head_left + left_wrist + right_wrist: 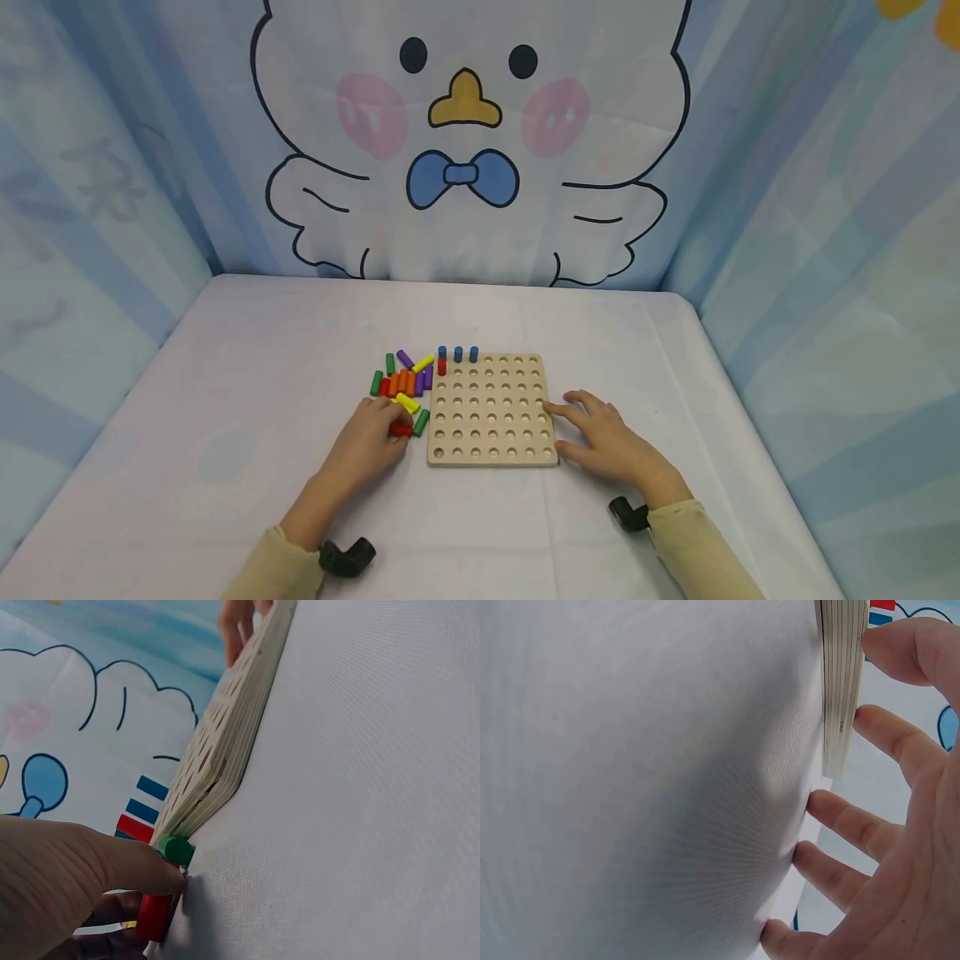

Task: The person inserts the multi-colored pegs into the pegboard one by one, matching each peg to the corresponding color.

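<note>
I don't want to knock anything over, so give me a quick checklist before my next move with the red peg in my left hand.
1. Held red peg gripped: ok, the left hand pinches it.
2. Held red peg clear of the tablecloth: cannot tell.
3. Wooden pegboard steadied: ok, the right hand touches its right side.
4. Blue pegs upright: ok, three stand in the back row.
5. Hole right of the standing red peg free: ok.
6. Path to the board clear: not ok, a loose green peg lies between it and the left hand.
</note>
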{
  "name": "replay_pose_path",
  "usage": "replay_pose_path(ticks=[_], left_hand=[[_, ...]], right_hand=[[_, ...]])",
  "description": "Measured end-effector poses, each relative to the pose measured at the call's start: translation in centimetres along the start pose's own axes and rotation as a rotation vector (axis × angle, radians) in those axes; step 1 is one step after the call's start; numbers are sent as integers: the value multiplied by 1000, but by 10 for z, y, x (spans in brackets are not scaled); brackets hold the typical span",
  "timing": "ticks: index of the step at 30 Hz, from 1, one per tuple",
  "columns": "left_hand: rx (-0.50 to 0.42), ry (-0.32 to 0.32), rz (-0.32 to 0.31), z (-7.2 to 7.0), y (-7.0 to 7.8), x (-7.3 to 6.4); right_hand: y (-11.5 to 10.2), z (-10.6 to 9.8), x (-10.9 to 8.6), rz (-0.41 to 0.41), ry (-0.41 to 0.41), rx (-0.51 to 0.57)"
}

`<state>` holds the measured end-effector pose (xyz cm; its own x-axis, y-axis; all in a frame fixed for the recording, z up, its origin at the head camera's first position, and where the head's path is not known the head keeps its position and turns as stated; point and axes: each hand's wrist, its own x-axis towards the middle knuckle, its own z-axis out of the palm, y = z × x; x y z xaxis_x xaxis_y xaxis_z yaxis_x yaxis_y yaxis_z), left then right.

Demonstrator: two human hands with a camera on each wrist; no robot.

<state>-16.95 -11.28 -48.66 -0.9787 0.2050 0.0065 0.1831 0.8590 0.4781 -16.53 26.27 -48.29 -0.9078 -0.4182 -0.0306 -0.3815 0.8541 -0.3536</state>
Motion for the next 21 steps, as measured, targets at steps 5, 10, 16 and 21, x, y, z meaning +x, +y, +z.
replay_pose_path(ticks=[5,10,16,21], left_hand=[[-34,36,9,-2,2,-1],[-79,66,12,-5,6,0],[-121,104,36,-5,8,3],[-160,146,72,-6,8,5]], right_hand=[[-1,0,0,-7,2,-7],[-2,0,0,-8,1,-8],[0,0,0,-6,5,-8],[0,0,0,-9,2,-7]])
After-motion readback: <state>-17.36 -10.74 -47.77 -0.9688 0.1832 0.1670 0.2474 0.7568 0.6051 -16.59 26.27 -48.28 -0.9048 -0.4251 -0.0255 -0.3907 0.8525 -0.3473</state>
